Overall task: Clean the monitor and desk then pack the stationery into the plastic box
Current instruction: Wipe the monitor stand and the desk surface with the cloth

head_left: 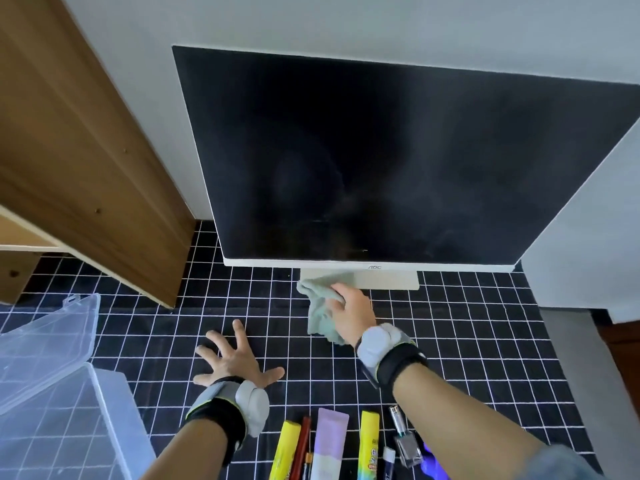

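Observation:
A white-framed monitor with a dark, smudged screen stands at the back of the desk. My right hand grips a pale green cloth just in front of the monitor's white base. My left hand lies flat on the black grid-patterned desk cover, fingers spread, holding nothing. Stationery lies in a row near the front edge: two yellow tubes, a red pencil, a lilac case, a small white tube and a clear stapler-like item. The clear plastic box sits open at the left.
A wooden shelf unit rises at the left, overhanging the desk. A grey wall stands behind and to the right of the monitor. The box's lid is tilted back toward the shelf.

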Available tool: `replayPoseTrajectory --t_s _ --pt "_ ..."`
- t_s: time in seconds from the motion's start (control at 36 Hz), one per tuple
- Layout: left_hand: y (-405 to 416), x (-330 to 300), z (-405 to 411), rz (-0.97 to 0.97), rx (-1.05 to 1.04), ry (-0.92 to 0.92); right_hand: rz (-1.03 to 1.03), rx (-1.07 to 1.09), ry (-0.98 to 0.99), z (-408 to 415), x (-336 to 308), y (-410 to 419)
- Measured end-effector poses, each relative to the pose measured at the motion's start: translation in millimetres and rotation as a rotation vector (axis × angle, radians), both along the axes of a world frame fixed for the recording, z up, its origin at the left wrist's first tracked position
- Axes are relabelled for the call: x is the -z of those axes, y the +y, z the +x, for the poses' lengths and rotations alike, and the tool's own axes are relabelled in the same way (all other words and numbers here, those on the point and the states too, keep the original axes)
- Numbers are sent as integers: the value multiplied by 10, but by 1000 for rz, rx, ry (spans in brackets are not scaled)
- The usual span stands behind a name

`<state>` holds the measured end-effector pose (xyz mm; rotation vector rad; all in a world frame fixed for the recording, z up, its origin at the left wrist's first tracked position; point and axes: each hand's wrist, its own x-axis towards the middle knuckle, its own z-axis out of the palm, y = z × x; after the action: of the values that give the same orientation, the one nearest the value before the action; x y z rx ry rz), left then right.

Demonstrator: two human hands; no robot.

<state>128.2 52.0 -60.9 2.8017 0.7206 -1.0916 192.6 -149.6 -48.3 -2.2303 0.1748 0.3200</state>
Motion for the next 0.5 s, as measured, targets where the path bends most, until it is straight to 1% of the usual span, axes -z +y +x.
replayPoseTrajectory --t_s 0.06,0.11,0.17,0.22,0.28,0.33,0.36,0.42,0.44,0.5 --pt "-20 -29 4 -14 -13 12 250 113 142 -19 -125 59" --pt "-23 -105 19 -58 -53 18 542 255 311 -81 -250 74" --pt "13 -233 52 -198 -98 -45 788 316 434 -172 -506 40" --pt "16 -343 81 -416 -161 -184 993 313 508 -276 -722 -54" --pt "-22 -490 94 -673 -269 -339 1124 285 538 -372 -885 -146" --pt "-93 -747 52 -908 -379 -397 1217 303 526 -508 -1082 -196" --pt "-148 -833 56 -1020 -443 -359 1254 318 520 -529 -1127 -222" --pt "-249 -1094 -51 -1225 -527 -218 1314 318 507 -672 -1334 -276" --pt "-297 -1127 -65 -1312 -553 -148 1339 315 503 -693 -1375 -296" --pt "-411 -1268 -193 -1422 -557 -95 1375 322 488 -827 -1532 -365"
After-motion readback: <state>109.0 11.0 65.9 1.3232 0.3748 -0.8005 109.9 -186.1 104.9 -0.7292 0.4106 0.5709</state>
